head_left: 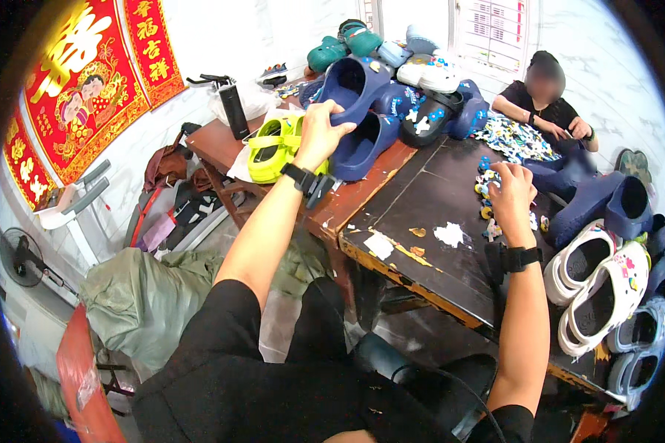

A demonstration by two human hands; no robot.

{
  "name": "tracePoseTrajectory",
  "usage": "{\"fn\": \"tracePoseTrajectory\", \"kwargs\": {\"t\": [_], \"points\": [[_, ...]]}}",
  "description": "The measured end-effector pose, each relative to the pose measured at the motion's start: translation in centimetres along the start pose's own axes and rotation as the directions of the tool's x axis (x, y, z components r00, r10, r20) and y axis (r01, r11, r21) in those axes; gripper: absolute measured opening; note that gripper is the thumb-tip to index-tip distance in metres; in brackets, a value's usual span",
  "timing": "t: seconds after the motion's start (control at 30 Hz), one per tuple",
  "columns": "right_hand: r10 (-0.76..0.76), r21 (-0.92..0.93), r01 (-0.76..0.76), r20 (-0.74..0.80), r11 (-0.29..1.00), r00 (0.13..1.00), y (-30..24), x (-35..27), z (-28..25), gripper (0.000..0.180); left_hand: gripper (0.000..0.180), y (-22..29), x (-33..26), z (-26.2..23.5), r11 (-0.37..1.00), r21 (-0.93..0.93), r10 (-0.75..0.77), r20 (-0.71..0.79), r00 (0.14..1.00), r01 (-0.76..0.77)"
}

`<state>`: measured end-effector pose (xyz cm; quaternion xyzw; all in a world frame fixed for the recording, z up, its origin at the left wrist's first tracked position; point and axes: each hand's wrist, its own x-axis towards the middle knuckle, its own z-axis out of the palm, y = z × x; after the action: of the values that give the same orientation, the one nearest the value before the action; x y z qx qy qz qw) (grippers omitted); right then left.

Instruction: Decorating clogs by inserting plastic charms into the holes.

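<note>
Left hand [324, 139]: we see it clamped on the near edge of an upper navy clog [357, 94], thumb and fingers on its rim. This clog lies at the far side of the tables, just above a lower navy clog [367, 148]; whether the two touch, we cannot tell.

Right hand [513, 193]: we find its fingers curled downward over loose charms [487, 190] on the dark table [414, 203]; whether they pinch one, we cannot tell.

Surroundings: left of the upper navy clog we note a yellow-green clog [272, 153] and, farther off, a black cylinder [233, 112]. Behind and to the right stand teal clogs [326, 55], a white clog [426, 75] and a black clog [423, 122] bearing charms. Beyond the right hand we observe a larger heap of charms [517, 137], with a co-worker [543, 111] seated at its far right side. Along the right side we see navy clogs [585, 210], then, nearer, white clogs [604, 303] and light blue clogs [634, 373]. White scraps [451, 235] lie near the table's front edge.
</note>
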<state>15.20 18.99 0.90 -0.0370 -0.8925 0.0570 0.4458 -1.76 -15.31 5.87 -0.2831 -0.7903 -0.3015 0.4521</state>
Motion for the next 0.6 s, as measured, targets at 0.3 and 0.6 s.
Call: {"fn": "tracePoseTrajectory", "kwargs": {"t": [0.3,0.6], "points": [[-0.033,0.001,0.033,-0.031,0.999,0.999,-0.3,0.1,-0.1,0.038,0.026,4.7,-2.4,-1.9,0.959,-0.045,0.274,-0.096,0.957,-0.279],[0.038,0.542,-0.066,0.064,0.838,0.997,-2.0,0.8,-0.7,0.069,0.025,10.5,-3.9,-1.8,0.888,-0.153,0.434,-0.029,0.900,-0.434]]}}
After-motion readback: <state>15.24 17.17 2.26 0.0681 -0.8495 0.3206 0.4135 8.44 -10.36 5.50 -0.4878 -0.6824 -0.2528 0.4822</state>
